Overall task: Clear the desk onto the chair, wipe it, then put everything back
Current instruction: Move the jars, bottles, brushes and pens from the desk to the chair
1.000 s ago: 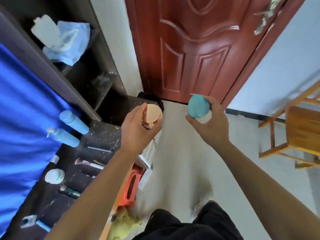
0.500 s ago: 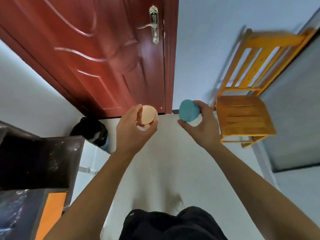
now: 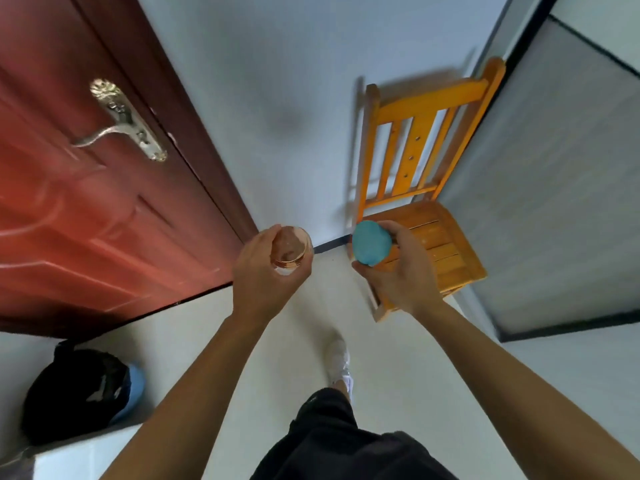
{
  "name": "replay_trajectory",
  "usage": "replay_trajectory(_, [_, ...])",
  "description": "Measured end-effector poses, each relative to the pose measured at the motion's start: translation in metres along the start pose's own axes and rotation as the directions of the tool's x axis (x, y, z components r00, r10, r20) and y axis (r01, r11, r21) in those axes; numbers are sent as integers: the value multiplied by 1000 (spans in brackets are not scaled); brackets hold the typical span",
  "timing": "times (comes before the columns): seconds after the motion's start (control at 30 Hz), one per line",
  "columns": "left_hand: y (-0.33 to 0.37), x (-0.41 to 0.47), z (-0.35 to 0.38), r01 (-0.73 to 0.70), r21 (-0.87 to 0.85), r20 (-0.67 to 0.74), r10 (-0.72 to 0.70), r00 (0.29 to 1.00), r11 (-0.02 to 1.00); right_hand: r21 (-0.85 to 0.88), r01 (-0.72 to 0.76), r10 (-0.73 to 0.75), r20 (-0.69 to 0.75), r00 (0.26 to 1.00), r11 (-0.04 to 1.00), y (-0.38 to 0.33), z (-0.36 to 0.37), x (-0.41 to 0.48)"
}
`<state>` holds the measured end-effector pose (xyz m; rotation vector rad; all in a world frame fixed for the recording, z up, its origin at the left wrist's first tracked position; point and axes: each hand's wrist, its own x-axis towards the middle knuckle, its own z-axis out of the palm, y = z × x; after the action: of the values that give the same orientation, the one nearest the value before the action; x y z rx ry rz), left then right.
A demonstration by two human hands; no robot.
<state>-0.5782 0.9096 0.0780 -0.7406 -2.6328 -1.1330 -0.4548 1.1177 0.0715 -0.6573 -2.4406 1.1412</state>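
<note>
Two things are being carried, one in each hand. The left hand is curled round a small round jar with a shiny copper-coloured lid, fingers wrapped about its side and the lid facing up. The right hand grips a single teal, rounded, puck-shaped object by its edge between thumb and fingers. It may be a case or a sponge; the blur leaves that unclear. Both arms are bare and stretched forward, with the two hands level and close together but apart.

There is one orange-yellow wooden chair with a slatted back, standing in the corner against the pale wall. The right hand and its teal object are in front of the near left corner of the seat. The jar is just to the left of the chair, above the pale floor. Nothing lies on the visible part of the seat.

On the left is one dark red panelled door, closed, with one silver lever handle on an ornate plate. Near the bottom left sits one blue bin lined with a black bag. I can see one white shoe stepping toward the chair, below it the person's black shorts.
</note>
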Motion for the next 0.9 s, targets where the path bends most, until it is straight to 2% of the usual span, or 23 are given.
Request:
replay_trajectory(0.07, [10, 36, 39, 10, -17, 71, -9, 997, 1000, -27, -68, 67, -11, 998, 997, 25, -18, 37])
replay_trajectory(0.23, [42, 111, 127, -81, -61, 199, 92, 976, 995, -93, -176, 170, -76, 983, 980, 86, -57, 118])
replay_trajectory(0.43, [62, 148, 206, -111, -44, 313, 120, 942, 993, -107, -271, 262, -93, 961, 957, 153, -77, 168])
replay_trajectory(0.57, [66, 147, 262, -12, 3, 355, 11, 935, 1000, -78, -288, 290, 27, 957, 955, 214, -74, 203])
replay_trajectory(0.73, [51, 129, 343, 156, 108, 271, -180, 945, 982, -48, -304, 308, 171, 936, 951, 302, -44, 246])
replay_trajectory(0.9, [21, 102, 442, 423, 158, 220, -449, 866, 892, -99, -219, 238, 261, 935, 971, 392, -1, 272])
